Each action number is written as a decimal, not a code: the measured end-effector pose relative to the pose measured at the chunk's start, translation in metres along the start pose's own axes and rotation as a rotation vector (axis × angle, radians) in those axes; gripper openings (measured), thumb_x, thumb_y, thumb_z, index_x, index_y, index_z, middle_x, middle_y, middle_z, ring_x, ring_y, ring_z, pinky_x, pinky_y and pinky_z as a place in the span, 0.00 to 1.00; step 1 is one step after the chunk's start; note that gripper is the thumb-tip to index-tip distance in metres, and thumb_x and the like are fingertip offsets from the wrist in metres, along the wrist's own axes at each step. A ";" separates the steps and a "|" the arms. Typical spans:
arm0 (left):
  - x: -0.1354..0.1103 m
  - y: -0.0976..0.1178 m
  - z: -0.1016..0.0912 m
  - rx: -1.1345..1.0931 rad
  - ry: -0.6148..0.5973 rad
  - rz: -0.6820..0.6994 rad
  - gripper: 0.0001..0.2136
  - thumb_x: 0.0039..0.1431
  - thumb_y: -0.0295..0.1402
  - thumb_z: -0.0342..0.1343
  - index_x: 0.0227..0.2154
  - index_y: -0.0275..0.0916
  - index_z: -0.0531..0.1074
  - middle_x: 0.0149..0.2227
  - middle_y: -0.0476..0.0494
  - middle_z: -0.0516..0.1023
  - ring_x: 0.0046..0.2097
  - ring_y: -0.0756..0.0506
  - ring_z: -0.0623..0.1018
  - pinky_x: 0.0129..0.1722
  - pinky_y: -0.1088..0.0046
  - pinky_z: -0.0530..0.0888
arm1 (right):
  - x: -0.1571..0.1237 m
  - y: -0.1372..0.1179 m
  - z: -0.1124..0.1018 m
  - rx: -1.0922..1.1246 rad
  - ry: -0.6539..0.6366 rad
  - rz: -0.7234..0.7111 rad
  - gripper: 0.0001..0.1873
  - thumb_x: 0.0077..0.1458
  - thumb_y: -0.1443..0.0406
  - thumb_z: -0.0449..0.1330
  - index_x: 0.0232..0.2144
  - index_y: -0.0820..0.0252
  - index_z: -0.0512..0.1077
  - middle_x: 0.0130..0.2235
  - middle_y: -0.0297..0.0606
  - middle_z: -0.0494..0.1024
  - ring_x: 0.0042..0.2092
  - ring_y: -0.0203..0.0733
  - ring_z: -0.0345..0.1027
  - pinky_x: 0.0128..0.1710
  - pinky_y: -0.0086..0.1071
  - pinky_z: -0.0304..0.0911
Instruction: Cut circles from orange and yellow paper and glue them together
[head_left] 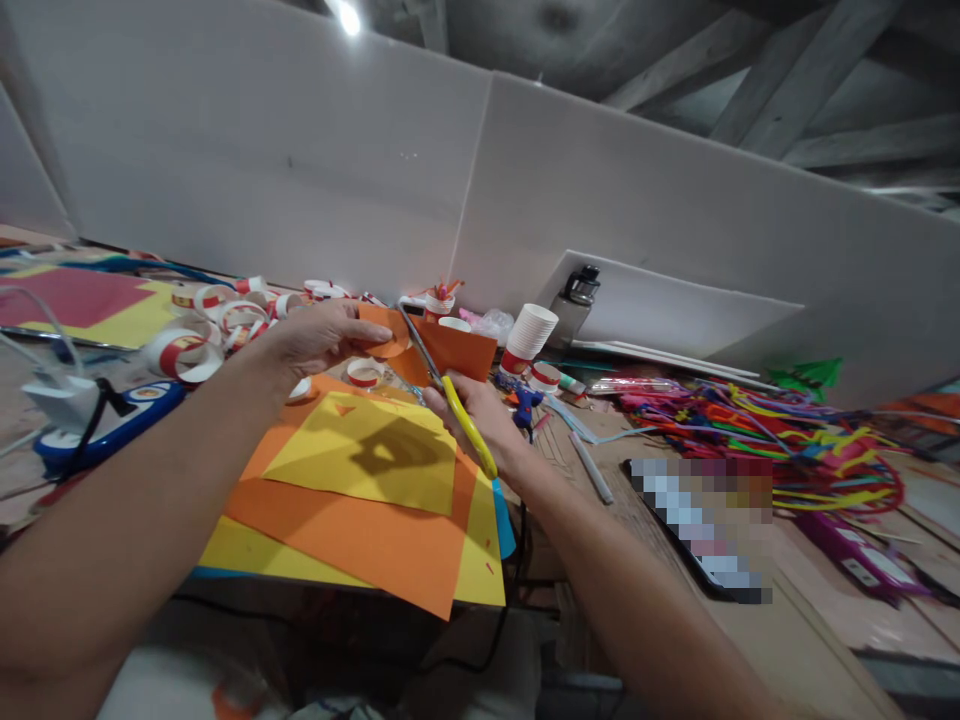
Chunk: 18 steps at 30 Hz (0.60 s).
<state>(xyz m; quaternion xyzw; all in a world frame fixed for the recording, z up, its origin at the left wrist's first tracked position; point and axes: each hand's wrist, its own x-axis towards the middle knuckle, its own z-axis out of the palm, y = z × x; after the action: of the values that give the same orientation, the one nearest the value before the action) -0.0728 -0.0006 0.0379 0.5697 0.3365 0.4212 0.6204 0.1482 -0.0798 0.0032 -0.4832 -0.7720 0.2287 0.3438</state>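
My left hand pinches the left end of an orange sheet of paper in the air above the table. In my right hand is a pair of yellow-handled scissors, its blades across the orange paper, which spreads to both sides of them. Fingers of the right hand are partly hidden behind the handles. Below both hands lie stacked sheets: a yellow sheet on top of an orange sheet, with more yellow underneath. Shadows of the hands fall on the top sheet.
Cut paper-cup rings and a blue power strip lie left. Behind stand stacked paper cups and a bottle. To the right are a phone, a grey stick and colourful pipe cleaners. White panels border the back.
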 end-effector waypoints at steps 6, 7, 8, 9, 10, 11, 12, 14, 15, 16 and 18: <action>0.003 -0.002 -0.008 0.005 0.034 -0.034 0.04 0.42 0.22 0.65 0.22 0.36 0.79 0.28 0.40 0.80 0.29 0.46 0.78 0.31 0.72 0.75 | -0.003 -0.004 -0.001 0.005 -0.003 -0.005 0.23 0.59 0.48 0.55 0.24 0.59 0.62 0.26 0.30 0.65 0.28 0.32 0.56 0.29 0.27 0.53; 0.004 -0.003 -0.008 -0.007 0.048 -0.032 0.05 0.41 0.21 0.65 0.20 0.36 0.77 0.26 0.41 0.79 0.28 0.46 0.77 0.30 0.71 0.75 | -0.003 -0.005 -0.001 -0.001 -0.004 0.000 0.22 0.59 0.48 0.55 0.24 0.59 0.62 0.26 0.30 0.64 0.28 0.32 0.55 0.29 0.28 0.52; 0.003 -0.003 -0.008 -0.022 0.063 -0.026 0.06 0.41 0.21 0.66 0.18 0.37 0.76 0.23 0.42 0.77 0.27 0.46 0.77 0.29 0.71 0.75 | -0.003 -0.005 -0.001 -0.008 -0.008 0.008 0.22 0.59 0.48 0.55 0.24 0.59 0.62 0.25 0.30 0.64 0.28 0.32 0.55 0.29 0.28 0.52; 0.003 -0.003 -0.007 -0.034 0.076 -0.020 0.08 0.40 0.20 0.66 0.16 0.37 0.74 0.22 0.43 0.75 0.27 0.45 0.77 0.29 0.70 0.75 | -0.004 -0.005 0.000 -0.016 -0.011 0.015 0.22 0.59 0.48 0.55 0.24 0.58 0.61 0.25 0.29 0.64 0.27 0.32 0.54 0.28 0.28 0.51; 0.003 -0.003 -0.007 -0.042 0.087 -0.016 0.09 0.40 0.20 0.67 0.15 0.37 0.73 0.20 0.43 0.74 0.27 0.45 0.77 0.30 0.70 0.75 | -0.004 -0.005 0.000 -0.021 -0.013 0.022 0.22 0.59 0.48 0.56 0.24 0.58 0.61 0.24 0.29 0.63 0.27 0.32 0.54 0.28 0.28 0.51; 0.002 -0.002 -0.006 -0.045 0.097 -0.013 0.10 0.40 0.20 0.67 0.15 0.37 0.73 0.20 0.44 0.73 0.28 0.44 0.77 0.30 0.69 0.75 | -0.004 -0.005 0.000 -0.022 -0.013 0.028 0.22 0.58 0.48 0.56 0.24 0.58 0.60 0.24 0.28 0.62 0.27 0.32 0.53 0.28 0.28 0.50; 0.002 -0.002 -0.005 -0.041 0.104 -0.015 0.10 0.39 0.19 0.67 0.16 0.38 0.73 0.20 0.44 0.73 0.28 0.43 0.78 0.30 0.69 0.75 | -0.004 -0.005 0.000 -0.019 -0.012 0.033 0.22 0.58 0.48 0.56 0.24 0.58 0.60 0.24 0.28 0.62 0.27 0.31 0.52 0.27 0.28 0.50; 0.002 -0.001 -0.006 -0.015 0.098 -0.034 0.08 0.40 0.20 0.67 0.18 0.38 0.75 0.22 0.43 0.75 0.29 0.43 0.78 0.31 0.69 0.75 | -0.004 -0.005 0.000 -0.004 -0.024 0.044 0.22 0.57 0.48 0.57 0.23 0.58 0.60 0.23 0.28 0.61 0.26 0.31 0.52 0.27 0.27 0.50; 0.002 0.000 -0.007 0.004 0.086 -0.051 0.07 0.40 0.21 0.67 0.19 0.38 0.76 0.23 0.42 0.77 0.29 0.43 0.78 0.30 0.69 0.75 | -0.004 -0.005 0.000 0.008 -0.035 0.052 0.23 0.57 0.48 0.57 0.23 0.58 0.60 0.23 0.28 0.61 0.26 0.31 0.52 0.27 0.27 0.50; 0.003 0.000 -0.008 0.025 0.073 -0.068 0.06 0.41 0.21 0.67 0.20 0.37 0.77 0.25 0.41 0.78 0.29 0.43 0.78 0.30 0.69 0.75 | -0.004 -0.004 0.000 0.021 -0.043 0.058 0.23 0.57 0.48 0.58 0.23 0.58 0.60 0.23 0.28 0.61 0.26 0.31 0.52 0.26 0.27 0.50; 0.004 -0.001 -0.010 0.067 0.048 -0.083 0.05 0.41 0.23 0.66 0.21 0.37 0.78 0.27 0.40 0.79 0.29 0.43 0.79 0.30 0.70 0.74 | -0.004 -0.003 0.000 0.050 -0.037 0.064 0.22 0.56 0.48 0.58 0.23 0.58 0.60 0.23 0.29 0.62 0.26 0.31 0.53 0.25 0.27 0.50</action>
<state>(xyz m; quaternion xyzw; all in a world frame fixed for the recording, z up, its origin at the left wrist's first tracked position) -0.0802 0.0072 0.0359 0.5654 0.3884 0.3971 0.6097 0.1479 -0.0848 0.0041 -0.4947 -0.7563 0.2678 0.3339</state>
